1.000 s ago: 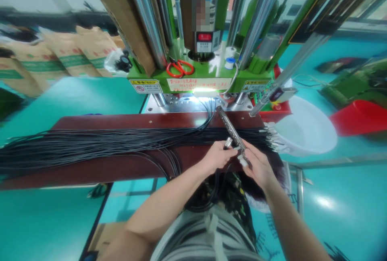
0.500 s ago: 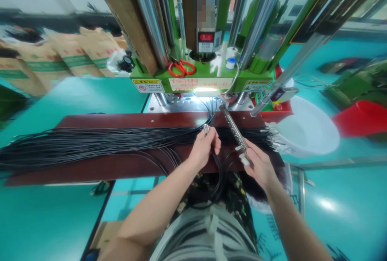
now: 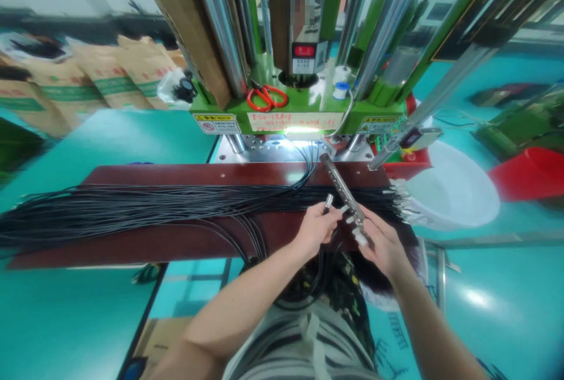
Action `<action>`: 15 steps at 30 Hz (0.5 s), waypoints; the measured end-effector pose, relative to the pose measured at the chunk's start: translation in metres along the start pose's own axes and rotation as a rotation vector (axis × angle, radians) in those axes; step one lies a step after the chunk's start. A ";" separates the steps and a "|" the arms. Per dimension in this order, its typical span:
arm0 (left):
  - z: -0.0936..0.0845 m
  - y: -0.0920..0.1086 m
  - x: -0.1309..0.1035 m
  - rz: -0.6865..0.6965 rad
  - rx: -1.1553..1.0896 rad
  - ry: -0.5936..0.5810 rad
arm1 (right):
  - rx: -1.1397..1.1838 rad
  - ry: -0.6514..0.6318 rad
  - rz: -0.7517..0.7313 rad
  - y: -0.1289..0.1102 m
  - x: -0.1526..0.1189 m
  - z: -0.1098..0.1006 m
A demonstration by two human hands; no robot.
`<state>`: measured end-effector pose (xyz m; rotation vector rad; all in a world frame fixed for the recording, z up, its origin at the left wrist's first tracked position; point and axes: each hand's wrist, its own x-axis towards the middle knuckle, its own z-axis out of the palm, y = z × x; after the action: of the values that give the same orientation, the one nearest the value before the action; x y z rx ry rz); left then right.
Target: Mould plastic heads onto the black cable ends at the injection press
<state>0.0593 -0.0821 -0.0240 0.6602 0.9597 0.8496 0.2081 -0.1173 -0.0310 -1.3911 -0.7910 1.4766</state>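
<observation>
My left hand is closed round black cables whose metal connector ends stick up above the fist. Its fingertips are at the side of a long metal bar, close to a small pale connector on it. My right hand grips the near end of this bar, which slants up and left toward the press. White connectors sit along the bar's left side by my right thumb. Behind both hands, a thick bundle of black cables lies across the dark red board.
A green press with steel columns stands ahead, red-handled scissors and a blue-white spool on its ledge. To the right are a white basin and a red bucket. Paper sacks stand at the back left.
My left hand has moved right with the cables, from left of the metal bar to its side. My right hand still holds the bar in nearly the same place. The view has shifted slightly.
</observation>
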 end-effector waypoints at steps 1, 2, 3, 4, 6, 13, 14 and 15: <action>-0.001 0.001 0.000 -0.008 -0.005 -0.005 | -0.009 -0.008 0.000 -0.001 0.000 0.000; -0.001 0.002 0.000 -0.013 -0.005 -0.007 | -0.019 -0.018 0.001 -0.002 -0.001 0.000; -0.002 0.003 0.000 -0.020 0.002 -0.005 | -0.029 -0.028 0.002 -0.003 -0.001 0.000; -0.003 0.004 0.000 -0.029 0.013 -0.003 | -0.038 -0.038 0.000 -0.004 -0.002 0.001; -0.004 0.005 0.000 -0.046 0.036 0.002 | -0.058 -0.056 -0.004 -0.005 -0.002 0.001; -0.009 0.001 -0.001 -0.014 0.040 -0.005 | -0.322 -0.054 -0.101 0.000 -0.003 0.004; -0.010 0.000 -0.001 0.013 0.043 -0.013 | -0.324 -0.054 -0.102 0.000 -0.003 0.004; -0.010 0.000 0.000 0.056 0.048 -0.012 | -0.299 -0.048 -0.088 -0.001 -0.003 0.005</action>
<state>0.0499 -0.0808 -0.0282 0.7357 0.9574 0.8734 0.2034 -0.1194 -0.0285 -1.5220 -1.1249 1.3672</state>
